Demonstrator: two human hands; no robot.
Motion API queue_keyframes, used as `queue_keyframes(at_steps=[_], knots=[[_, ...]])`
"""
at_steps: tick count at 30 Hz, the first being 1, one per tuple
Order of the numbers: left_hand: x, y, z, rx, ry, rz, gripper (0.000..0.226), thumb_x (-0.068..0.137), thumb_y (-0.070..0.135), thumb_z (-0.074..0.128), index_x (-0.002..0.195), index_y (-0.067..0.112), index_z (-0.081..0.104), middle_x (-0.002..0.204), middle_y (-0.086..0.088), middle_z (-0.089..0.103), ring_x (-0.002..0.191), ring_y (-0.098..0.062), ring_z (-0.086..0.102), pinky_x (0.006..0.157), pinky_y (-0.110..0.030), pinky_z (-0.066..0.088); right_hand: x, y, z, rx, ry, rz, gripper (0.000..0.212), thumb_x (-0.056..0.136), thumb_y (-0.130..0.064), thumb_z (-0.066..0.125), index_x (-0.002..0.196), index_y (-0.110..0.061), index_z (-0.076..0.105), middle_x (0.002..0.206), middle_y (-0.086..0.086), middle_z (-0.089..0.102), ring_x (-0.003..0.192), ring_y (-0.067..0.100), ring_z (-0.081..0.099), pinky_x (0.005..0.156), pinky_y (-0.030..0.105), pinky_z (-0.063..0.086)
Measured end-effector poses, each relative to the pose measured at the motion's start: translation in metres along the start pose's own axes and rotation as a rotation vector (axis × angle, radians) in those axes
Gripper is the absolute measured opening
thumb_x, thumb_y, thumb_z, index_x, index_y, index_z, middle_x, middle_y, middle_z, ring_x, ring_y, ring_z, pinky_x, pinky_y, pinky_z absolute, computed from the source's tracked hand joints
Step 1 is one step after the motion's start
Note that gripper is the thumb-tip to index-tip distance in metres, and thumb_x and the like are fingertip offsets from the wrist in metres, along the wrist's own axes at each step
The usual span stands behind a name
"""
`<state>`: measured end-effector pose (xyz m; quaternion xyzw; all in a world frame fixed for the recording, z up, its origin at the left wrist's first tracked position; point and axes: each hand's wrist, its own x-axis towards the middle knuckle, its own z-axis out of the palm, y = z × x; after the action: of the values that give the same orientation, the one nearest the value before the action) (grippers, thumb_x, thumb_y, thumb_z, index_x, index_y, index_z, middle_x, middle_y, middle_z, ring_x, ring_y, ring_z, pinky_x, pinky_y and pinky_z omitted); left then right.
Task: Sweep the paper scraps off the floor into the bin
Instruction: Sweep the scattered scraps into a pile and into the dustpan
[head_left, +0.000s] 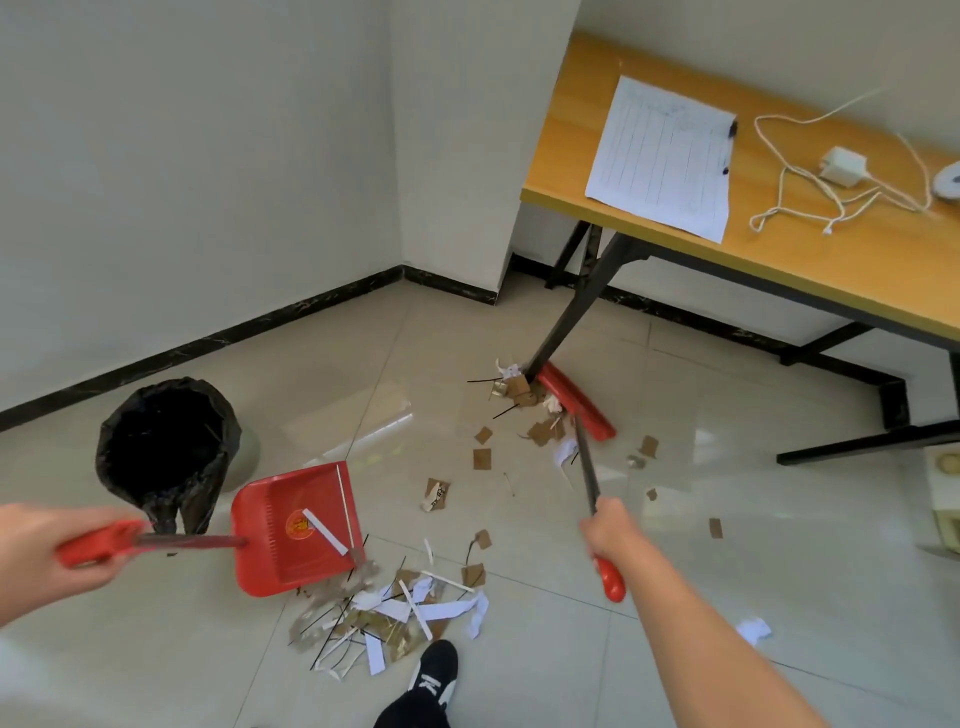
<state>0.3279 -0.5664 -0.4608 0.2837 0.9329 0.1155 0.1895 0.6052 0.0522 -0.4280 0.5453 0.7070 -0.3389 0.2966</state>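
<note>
My left hand (39, 551) grips the red handle of a red dustpan (296, 527), which rests on the floor with a white strip inside. My right hand (615, 532) holds the broom handle (587, 467); the red broom head (576, 400) lies by the table leg among brown and white scraps (540, 421). A larger pile of paper scraps (389, 613) sits just in front of the dustpan's lip. Loose brown scraps (482, 459) dot the tiles between. The bin (166, 452), lined with a black bag, stands left of the dustpan.
A wooden table (779, 260) with black legs (576, 306) stands at the right, carrying a lined sheet and white cable. My black shoe (434, 673) is beside the pile. A crumpled white scrap (753, 630) lies at the right. Walls meet in a corner behind.
</note>
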Motion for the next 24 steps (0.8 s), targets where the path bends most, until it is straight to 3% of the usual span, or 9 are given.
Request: queue_keyframes(at_steps=[3, 4, 7, 10, 12, 15, 18, 24], knots=[[0.001, 0.11, -0.063, 0.163, -0.062, -0.079, 0.039, 0.061, 0.046, 0.075, 0.089, 0.065, 0.055, 0.064, 0.03, 0.063, 0.057, 0.001, 0.062, 0.056, -0.024, 0.053, -0.05, 0.002, 0.032, 0.007, -0.062, -0.006, 0.014, 0.086, -0.002, 0.034, 0.097, -0.003, 0.043, 0.057, 0.016, 0.052, 0.032, 0.022, 0.045, 0.035, 0.024, 0.04], [0.002, 0.136, -0.077, 0.245, -0.067, -0.017, 0.028, 0.064, 0.055, 0.067, 0.088, 0.064, 0.054, 0.063, 0.031, 0.061, 0.057, 0.003, 0.06, 0.055, -0.022, 0.051, -0.066, 0.003, 0.042, -0.001, -0.075, -0.012, 0.015, 0.086, -0.003, 0.034, 0.098, -0.003, 0.043, 0.057, 0.015, 0.052, 0.031, 0.022, 0.044, 0.035, 0.023, 0.04], [-0.005, 0.191, -0.108, 0.343, -0.082, 0.045, 0.017, 0.073, 0.063, 0.053, 0.087, 0.053, 0.056, 0.073, 0.024, 0.064, 0.072, 0.001, 0.063, 0.057, -0.022, 0.049, -0.115, 0.007, 0.073, -0.069, -0.116, -0.036, 0.017, 0.087, -0.005, 0.036, 0.102, -0.005, 0.044, 0.062, 0.013, 0.053, 0.035, 0.021, 0.046, 0.037, 0.022, 0.039], [-0.006, 0.201, -0.115, 0.391, -0.071, 0.029, 0.025, 0.079, 0.053, 0.05, 0.082, 0.03, 0.058, 0.072, 0.013, 0.064, 0.073, -0.005, 0.062, 0.059, -0.026, 0.051, -0.165, 0.015, 0.106, -0.145, -0.166, -0.049, 0.022, 0.087, -0.008, 0.037, 0.108, -0.009, 0.044, 0.071, 0.011, 0.053, 0.039, 0.019, 0.047, 0.036, 0.022, 0.038], [-0.012, 0.199, -0.116, 0.377, -0.087, 0.041, 0.024, 0.079, 0.047, 0.05, 0.076, 0.024, 0.053, 0.069, 0.01, 0.061, 0.072, -0.009, 0.061, 0.055, -0.025, 0.046, -0.2, 0.02, 0.13, -0.188, -0.209, -0.061, 0.027, 0.087, -0.008, 0.037, 0.112, -0.012, 0.045, 0.071, 0.007, 0.052, 0.041, 0.017, 0.048, 0.036, 0.024, 0.038], [-0.025, 0.193, -0.114, 0.359, -0.129, 0.089, 0.022, 0.08, 0.044, 0.049, 0.07, 0.025, 0.046, 0.07, 0.008, 0.059, 0.073, -0.014, 0.062, 0.051, -0.025, 0.036, -0.245, 0.026, 0.155, -0.212, -0.253, -0.069, 0.039, 0.083, -0.008, 0.037, 0.118, -0.017, 0.05, 0.063, 0.004, 0.051, 0.033, 0.012, 0.047, 0.032, 0.022, 0.036], [-0.039, 0.189, -0.116, 0.321, -0.151, 0.109, 0.017, 0.083, 0.042, 0.051, 0.078, 0.026, 0.052, 0.078, 0.007, 0.062, 0.077, -0.017, 0.063, 0.052, -0.026, 0.035, -0.274, 0.025, 0.144, -0.136, -0.256, -0.061, 0.032, 0.085, -0.009, 0.042, 0.112, -0.02, 0.056, 0.046, 0.003, 0.046, 0.022, 0.011, 0.039, 0.03, 0.019, 0.033], [-0.051, 0.168, -0.116, 0.299, -0.141, 0.112, 0.016, 0.084, 0.04, 0.054, 0.077, 0.026, 0.049, 0.074, 0.007, 0.057, 0.07, -0.018, 0.058, 0.051, -0.027, 0.032, -0.303, 0.004, 0.107, 0.12, -0.116, -0.024, 0.029, 0.089, -0.009, 0.045, 0.107, -0.03, 0.056, 0.042, 0.01, 0.041, 0.031, 0.017, 0.036, 0.034, 0.019, 0.036]])
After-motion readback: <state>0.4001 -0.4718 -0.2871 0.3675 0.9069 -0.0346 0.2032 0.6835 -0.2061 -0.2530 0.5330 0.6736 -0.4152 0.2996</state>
